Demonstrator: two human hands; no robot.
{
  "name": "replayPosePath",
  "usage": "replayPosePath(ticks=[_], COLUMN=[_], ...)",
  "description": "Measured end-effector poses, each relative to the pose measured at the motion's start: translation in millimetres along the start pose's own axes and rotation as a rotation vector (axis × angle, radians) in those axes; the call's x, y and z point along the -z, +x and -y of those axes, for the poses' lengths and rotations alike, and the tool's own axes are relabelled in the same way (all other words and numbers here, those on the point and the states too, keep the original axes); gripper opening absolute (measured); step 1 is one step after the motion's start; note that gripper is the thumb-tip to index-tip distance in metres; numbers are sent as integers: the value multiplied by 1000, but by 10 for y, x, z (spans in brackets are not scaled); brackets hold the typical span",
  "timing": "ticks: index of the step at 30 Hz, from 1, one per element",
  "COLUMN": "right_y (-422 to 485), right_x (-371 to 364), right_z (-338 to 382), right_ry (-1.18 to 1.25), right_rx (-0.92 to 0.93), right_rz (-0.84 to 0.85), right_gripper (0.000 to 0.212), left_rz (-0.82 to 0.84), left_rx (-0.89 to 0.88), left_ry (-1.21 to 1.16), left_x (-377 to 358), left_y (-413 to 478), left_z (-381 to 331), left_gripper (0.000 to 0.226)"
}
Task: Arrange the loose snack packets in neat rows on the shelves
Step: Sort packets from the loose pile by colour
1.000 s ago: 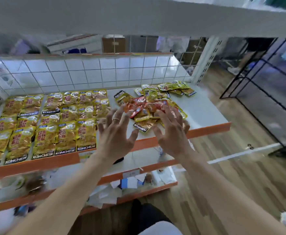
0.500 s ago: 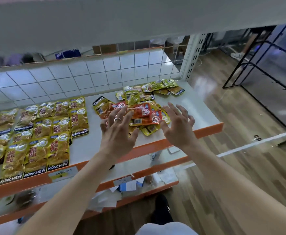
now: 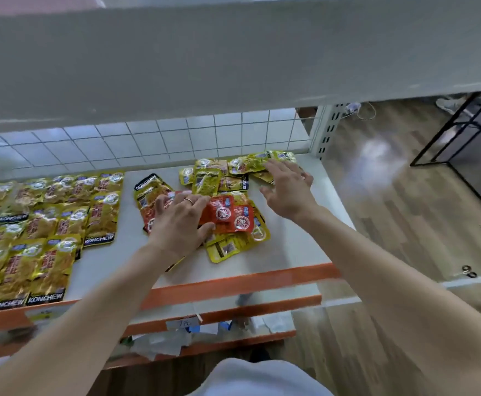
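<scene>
A loose heap of red packets (image 3: 228,217) and yellow packets (image 3: 233,245) lies on the right half of the white shelf (image 3: 293,247). More yellow packets (image 3: 250,164) are scattered toward the shelf's back right corner. My left hand (image 3: 180,221) rests flat on the near left of the heap, fingers spread, a ring on one finger. My right hand (image 3: 286,190) lies with straight fingers on the back yellow packets. On the left, yellow packets (image 3: 48,221) lie in neat rows.
The upper shelf's grey underside (image 3: 233,61) hangs low across the top of the view. A white wire grid (image 3: 148,144) backs the shelf and a perforated post (image 3: 326,130) stands at its right end. Lower orange-edged shelves (image 3: 233,312) hold paper scraps. Wooden floor lies to the right.
Both hands have come down from above the shelf's front edge onto the loose pile. The right hand has reached further back and right. The view has shifted right and closer.
</scene>
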State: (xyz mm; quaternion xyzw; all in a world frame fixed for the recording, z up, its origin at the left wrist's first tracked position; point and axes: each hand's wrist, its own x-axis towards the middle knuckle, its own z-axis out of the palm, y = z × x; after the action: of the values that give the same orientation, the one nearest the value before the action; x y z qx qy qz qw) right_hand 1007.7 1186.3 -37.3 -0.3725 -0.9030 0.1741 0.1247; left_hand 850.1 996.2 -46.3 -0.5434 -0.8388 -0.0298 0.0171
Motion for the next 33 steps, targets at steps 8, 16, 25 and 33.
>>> replayPosePath(ticks=[8,16,25,33], right_y=[626,557,177,-356], right_x=[-114,-279,-221,-257], right_z=[35,-13,83,891], right_ry=[-293,-463,45,405], right_rx=[179,297,401,480], right_rz=[204,61,-397,-478], right_gripper=[66,48,33,19], left_rz=[-158,-310,-437,-372], left_rx=[-124,-108,258,492], left_ry=[-131,-721,-1656,-1688], left_x=[-4,147,358,366], left_y=[48,-26,-299,-778], left_z=[-28,-193,-125,268], left_gripper=[69,58,24,29])
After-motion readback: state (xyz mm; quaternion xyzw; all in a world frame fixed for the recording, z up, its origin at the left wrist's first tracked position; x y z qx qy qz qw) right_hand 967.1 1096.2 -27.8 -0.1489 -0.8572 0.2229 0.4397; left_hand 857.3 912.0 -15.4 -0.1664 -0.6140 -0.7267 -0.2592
